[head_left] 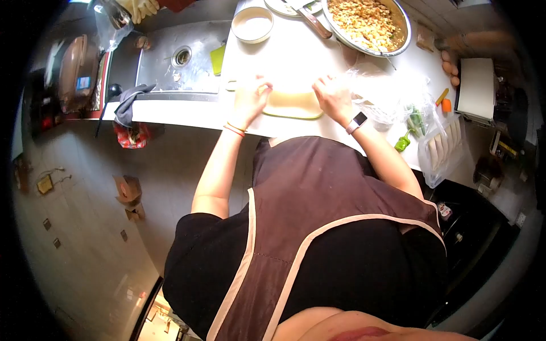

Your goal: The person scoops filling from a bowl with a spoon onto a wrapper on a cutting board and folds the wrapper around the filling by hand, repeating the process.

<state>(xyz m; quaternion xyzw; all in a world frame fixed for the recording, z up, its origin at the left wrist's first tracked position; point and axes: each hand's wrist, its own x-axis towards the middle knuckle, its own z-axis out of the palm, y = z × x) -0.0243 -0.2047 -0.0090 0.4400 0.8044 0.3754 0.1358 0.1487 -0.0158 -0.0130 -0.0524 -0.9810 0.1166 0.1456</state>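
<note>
A pale cutting board [293,107] with a green edge lies at the counter's front edge. My left hand [252,98] is over its left end, fingers bent and pinched together. At the right end my right hand [333,96], with a watch on the wrist, is pinched in the same way. Glare washes out the space between them, so whatever the fingers hold is hidden. Beyond the hands stand a white bowl [252,26] and a large metal bowl [392,28] of chopped filling. A knife [311,21] with a brown handle lies between the bowls.
A steel sink [162,62] is at the left, with a dark cloth [132,102] on its front edge. To the right are plastic bags [378,94], a green pepper [402,141], a carrot piece [446,105], several eggs [450,68] and a bagged tray [443,146].
</note>
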